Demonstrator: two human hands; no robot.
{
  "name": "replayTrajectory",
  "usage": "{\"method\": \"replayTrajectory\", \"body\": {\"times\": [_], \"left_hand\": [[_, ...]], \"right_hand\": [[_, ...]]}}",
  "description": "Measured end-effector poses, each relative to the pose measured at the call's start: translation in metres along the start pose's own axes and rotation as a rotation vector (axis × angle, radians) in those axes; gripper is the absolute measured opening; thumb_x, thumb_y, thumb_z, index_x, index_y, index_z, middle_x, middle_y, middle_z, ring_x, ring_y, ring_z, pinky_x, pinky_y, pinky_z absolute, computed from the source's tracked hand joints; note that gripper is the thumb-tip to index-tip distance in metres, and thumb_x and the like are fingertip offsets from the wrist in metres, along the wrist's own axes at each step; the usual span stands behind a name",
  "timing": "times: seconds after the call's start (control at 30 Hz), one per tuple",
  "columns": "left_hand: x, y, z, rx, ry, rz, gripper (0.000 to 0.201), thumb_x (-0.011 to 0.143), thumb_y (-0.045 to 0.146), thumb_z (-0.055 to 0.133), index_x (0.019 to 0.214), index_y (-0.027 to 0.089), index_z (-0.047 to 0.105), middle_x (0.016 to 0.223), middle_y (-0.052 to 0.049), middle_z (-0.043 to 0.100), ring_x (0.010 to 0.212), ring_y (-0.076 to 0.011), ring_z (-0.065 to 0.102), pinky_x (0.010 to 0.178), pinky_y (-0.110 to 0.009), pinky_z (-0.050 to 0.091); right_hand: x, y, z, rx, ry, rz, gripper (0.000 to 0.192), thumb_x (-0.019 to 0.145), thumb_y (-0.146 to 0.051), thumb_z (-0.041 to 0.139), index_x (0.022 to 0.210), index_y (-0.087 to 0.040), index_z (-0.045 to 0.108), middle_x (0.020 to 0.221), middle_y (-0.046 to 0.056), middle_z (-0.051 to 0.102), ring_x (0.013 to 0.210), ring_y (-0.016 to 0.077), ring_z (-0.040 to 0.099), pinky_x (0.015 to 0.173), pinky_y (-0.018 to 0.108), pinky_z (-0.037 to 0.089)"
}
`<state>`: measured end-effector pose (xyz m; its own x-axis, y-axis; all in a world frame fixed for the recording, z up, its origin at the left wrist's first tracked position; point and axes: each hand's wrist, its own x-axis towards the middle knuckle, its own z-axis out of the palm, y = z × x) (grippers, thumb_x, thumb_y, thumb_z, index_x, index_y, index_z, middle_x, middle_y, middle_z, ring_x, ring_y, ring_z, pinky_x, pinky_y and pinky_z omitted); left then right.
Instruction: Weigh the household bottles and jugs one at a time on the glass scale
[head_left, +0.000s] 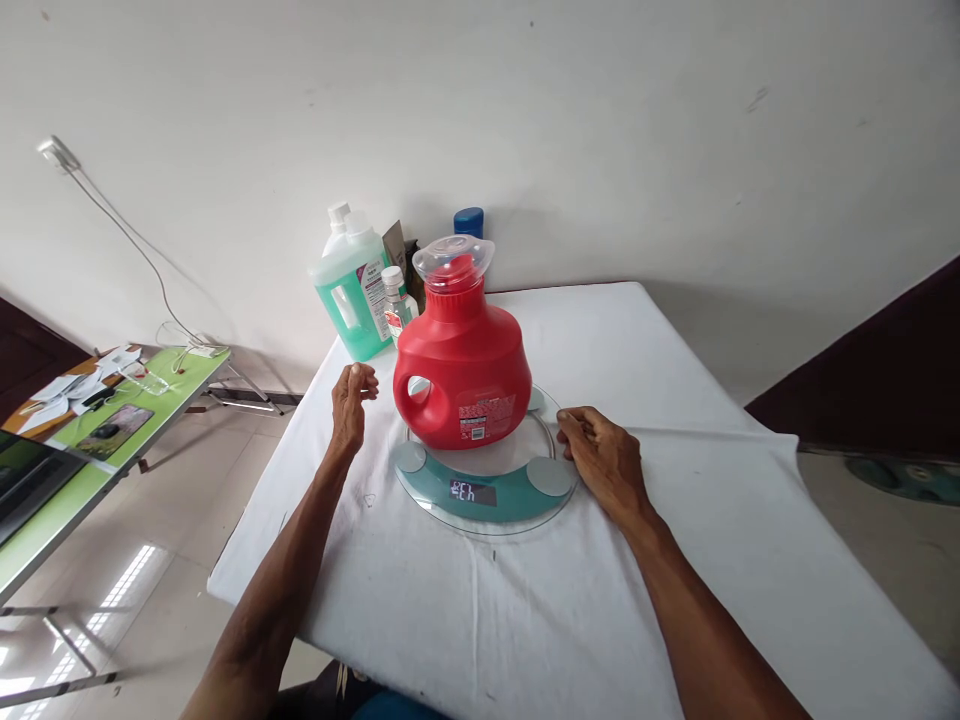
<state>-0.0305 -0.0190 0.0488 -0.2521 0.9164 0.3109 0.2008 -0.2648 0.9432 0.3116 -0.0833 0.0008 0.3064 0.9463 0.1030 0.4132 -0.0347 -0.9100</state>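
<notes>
A red plastic jug (469, 360) with a loop handle on its left side stands upright on a round glass scale (472, 505). Clear plastic (484, 255) covers the jug's red cap. Lit digits show on the scale's display (473, 492), which is tilted from my view. My left hand (351, 405) is just left of the jug, apart from it, fingers loosely bent with nothing in them. At the scale's right rim is my right hand (600, 455), its fingers bent and somewhat apart; whether the fingertips touch the glass is unclear.
Behind the jug stand a green liquid bottle (349, 300), a small clear bottle (394, 300) and a blue-capped container (469, 222). A white cloth covers the table (720, 520), set against the wall. At left, a green table (161, 400) holds papers, a mouse and a laptop.
</notes>
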Motion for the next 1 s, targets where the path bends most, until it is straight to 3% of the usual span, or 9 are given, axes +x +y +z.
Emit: {"method": "replayTrajectory", "body": {"times": [0.1,0.2,0.3,0.4,0.63,0.8,0.9,1.0], "left_hand": [[-0.003,0.026,0.008,-0.006,-0.140,0.076,0.069,0.094,0.086,0.051,0.106,0.020,0.066,0.101,-0.010,0.070,0.089,-0.0216,0.067,0.079,-0.035,0.056],[-0.006,0.049,0.020,0.036,-0.268,0.135,0.079,0.088,0.093,0.053,0.113,0.020,0.067,0.106,-0.012,0.072,0.100,-0.0266,0.069,0.083,-0.037,0.057],[-0.007,0.064,0.032,0.050,-0.380,0.126,0.084,0.081,0.099,0.053,0.094,0.018,0.069,0.087,-0.010,0.070,0.087,-0.0262,0.068,0.074,-0.035,0.054],[-0.008,0.070,0.039,0.033,-0.442,0.057,0.083,0.078,0.099,0.055,0.069,0.017,0.062,0.067,-0.008,0.062,0.067,-0.0203,0.059,0.062,-0.032,0.046],[-0.019,0.075,0.060,-0.106,-0.220,-0.087,0.074,0.056,0.085,0.083,0.055,0.022,0.043,0.051,0.004,0.031,0.050,-0.0086,0.030,0.048,-0.027,0.028],[-0.003,0.093,0.083,-0.117,-0.127,-0.073,0.070,0.061,0.077,0.084,0.058,0.025,0.038,0.053,0.006,0.021,0.050,-0.0079,0.022,0.045,-0.028,0.018],[0.027,0.108,0.117,-0.152,-0.091,-0.032,0.072,0.070,0.079,0.081,0.059,0.026,0.034,0.054,0.006,0.022,0.049,-0.0069,0.021,0.045,-0.029,0.017],[0.062,0.117,0.175,-0.239,-0.063,-0.013,0.073,0.071,0.080,0.083,0.061,0.025,0.037,0.055,0.006,0.028,0.050,-0.0064,0.026,0.046,-0.028,0.020]], "right_hand": [[-0.002,-0.002,-0.001,0.004,0.000,0.017,0.035,0.092,-0.057,0.056,0.089,-0.024,0.069,0.072,0.003,0.073,0.059,0.0206,0.067,0.069,0.035,0.053],[-0.002,-0.002,-0.002,0.013,-0.007,0.031,0.037,0.093,-0.059,0.055,0.090,-0.024,0.069,0.073,0.004,0.073,0.061,0.0216,0.069,0.067,0.035,0.053],[-0.002,-0.001,-0.002,0.022,-0.008,0.026,0.041,0.092,-0.063,0.055,0.090,-0.025,0.069,0.073,0.005,0.073,0.061,0.0225,0.069,0.064,0.035,0.052],[0.000,0.002,-0.002,0.027,-0.015,0.020,0.044,0.092,-0.066,0.053,0.089,-0.025,0.068,0.070,0.005,0.071,0.058,0.0225,0.067,0.061,0.035,0.051],[0.002,0.010,-0.001,0.053,-0.001,-0.007,0.049,0.096,-0.072,0.050,0.089,-0.027,0.066,0.071,0.004,0.070,0.061,0.0246,0.066,0.059,0.035,0.050],[-0.001,0.011,-0.001,0.089,0.010,-0.042,0.057,0.099,-0.079,0.045,0.087,-0.028,0.065,0.069,0.004,0.068,0.061,0.0247,0.063,0.059,0.034,0.048],[-0.001,0.012,0.001,0.097,0.044,-0.076,0.062,0.099,-0.084,0.040,0.082,-0.028,0.062,0.068,0.004,0.068,0.060,0.0237,0.060,0.061,0.034,0.048],[-0.001,0.014,0.003,0.108,0.079,-0.105,0.064,0.100,-0.084,0.038,0.080,-0.028,0.060,0.066,0.002,0.064,0.059,0.0222,0.058,0.061,0.033,0.047]]}}
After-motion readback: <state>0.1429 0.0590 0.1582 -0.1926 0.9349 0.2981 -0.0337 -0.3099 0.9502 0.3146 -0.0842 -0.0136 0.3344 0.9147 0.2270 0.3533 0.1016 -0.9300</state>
